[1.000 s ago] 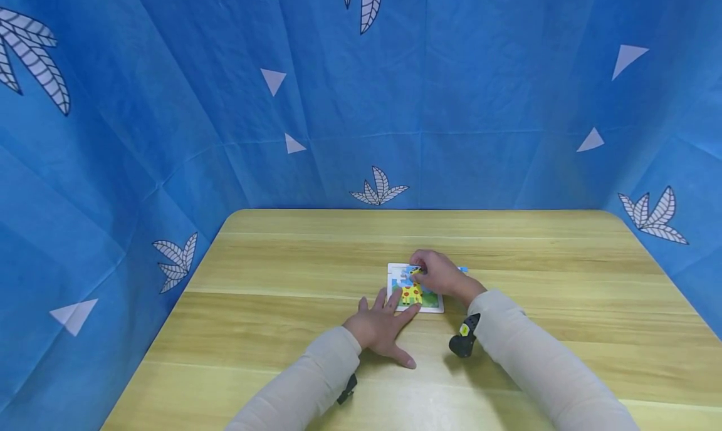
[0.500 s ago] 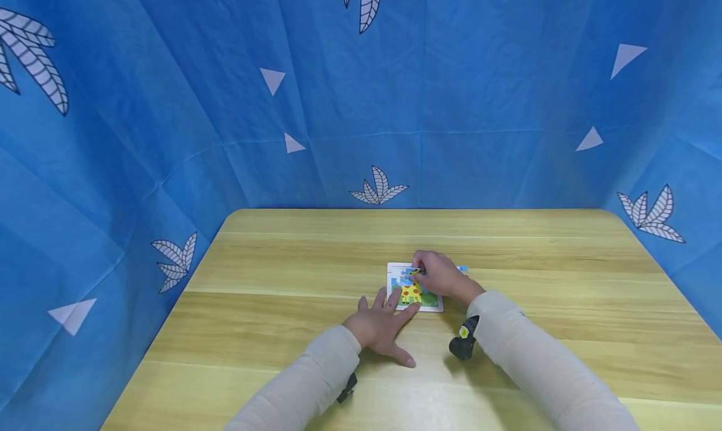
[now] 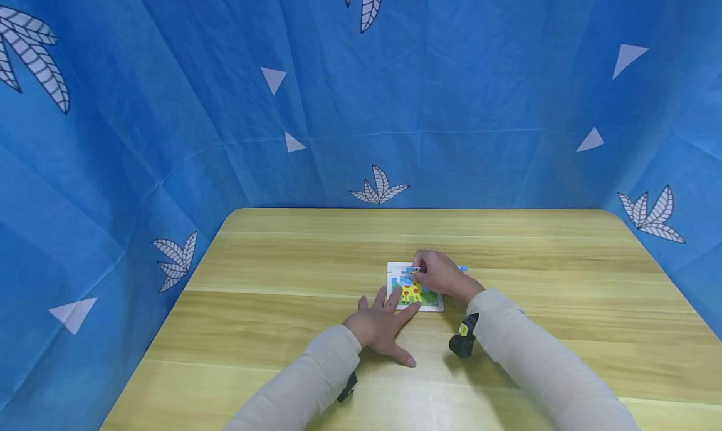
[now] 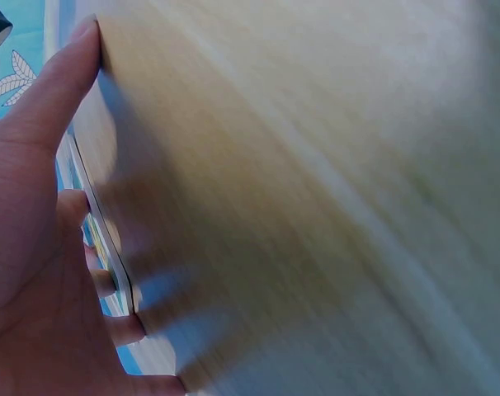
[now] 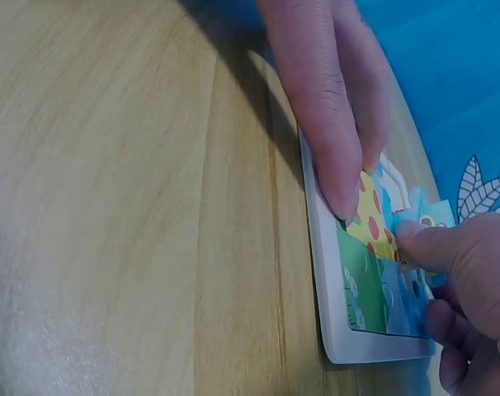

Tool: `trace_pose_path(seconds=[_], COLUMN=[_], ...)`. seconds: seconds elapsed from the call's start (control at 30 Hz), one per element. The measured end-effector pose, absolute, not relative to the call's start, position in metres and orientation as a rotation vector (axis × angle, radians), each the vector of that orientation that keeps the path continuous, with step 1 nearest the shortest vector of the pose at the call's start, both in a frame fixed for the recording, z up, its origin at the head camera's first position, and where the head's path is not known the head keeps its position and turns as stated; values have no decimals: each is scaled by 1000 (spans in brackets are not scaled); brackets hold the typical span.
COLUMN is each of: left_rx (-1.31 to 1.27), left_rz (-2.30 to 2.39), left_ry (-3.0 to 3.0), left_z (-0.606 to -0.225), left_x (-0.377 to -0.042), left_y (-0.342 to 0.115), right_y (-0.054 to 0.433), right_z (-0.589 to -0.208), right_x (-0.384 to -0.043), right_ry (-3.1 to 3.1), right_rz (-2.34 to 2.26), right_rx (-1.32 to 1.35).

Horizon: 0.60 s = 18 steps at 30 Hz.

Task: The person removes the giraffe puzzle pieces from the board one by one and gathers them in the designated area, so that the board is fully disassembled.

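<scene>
A small jigsaw puzzle with a giraffe picture lies in a white tray (image 3: 395,264) on the table. My left hand (image 3: 380,327) is spread flat at its lower left, fingertips on the tray and the picture. In the right wrist view, those left fingers (image 5: 332,124) press by the tray's near rim (image 5: 318,268). My right hand (image 3: 442,275) is over the upper part of the puzzle. Thumb and fingers pinch a light blue puzzle piece (image 5: 436,212), which stands tilted up above the picture. The left wrist view shows the left palm (image 4: 27,223) side-on, with the tray edge behind its fingers.
A bit of blue (image 3: 463,269), like another puzzle piece, shows just beyond the right hand. The wooden table (image 3: 271,249) reaches back to a blue curtain (image 3: 479,93) with leaf prints. Black wrist cameras (image 3: 462,340) hang under both sleeves.
The right fingers have shifted very slightly at the top of the puzzle, still pinching the piece. The left hand stays in place.
</scene>
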State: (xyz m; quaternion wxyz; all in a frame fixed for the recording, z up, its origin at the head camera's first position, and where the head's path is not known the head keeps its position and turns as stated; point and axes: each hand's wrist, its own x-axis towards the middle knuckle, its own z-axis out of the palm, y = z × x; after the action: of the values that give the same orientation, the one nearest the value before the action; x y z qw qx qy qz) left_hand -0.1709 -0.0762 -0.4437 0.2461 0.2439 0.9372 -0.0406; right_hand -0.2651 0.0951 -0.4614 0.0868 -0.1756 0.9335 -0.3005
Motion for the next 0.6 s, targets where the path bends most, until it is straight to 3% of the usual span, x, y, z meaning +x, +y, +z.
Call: trace_pose_path(seconds=[0.6], left_rx=[656], left_rz=[-104], left_ry=[2556], left_z=[-442], left_x=[-170], left_y=[-76], right_y=[96], right_z=[-466], right_x=[-271], right_ry=[2732], right_rz=[-971], right_rx=[-418])
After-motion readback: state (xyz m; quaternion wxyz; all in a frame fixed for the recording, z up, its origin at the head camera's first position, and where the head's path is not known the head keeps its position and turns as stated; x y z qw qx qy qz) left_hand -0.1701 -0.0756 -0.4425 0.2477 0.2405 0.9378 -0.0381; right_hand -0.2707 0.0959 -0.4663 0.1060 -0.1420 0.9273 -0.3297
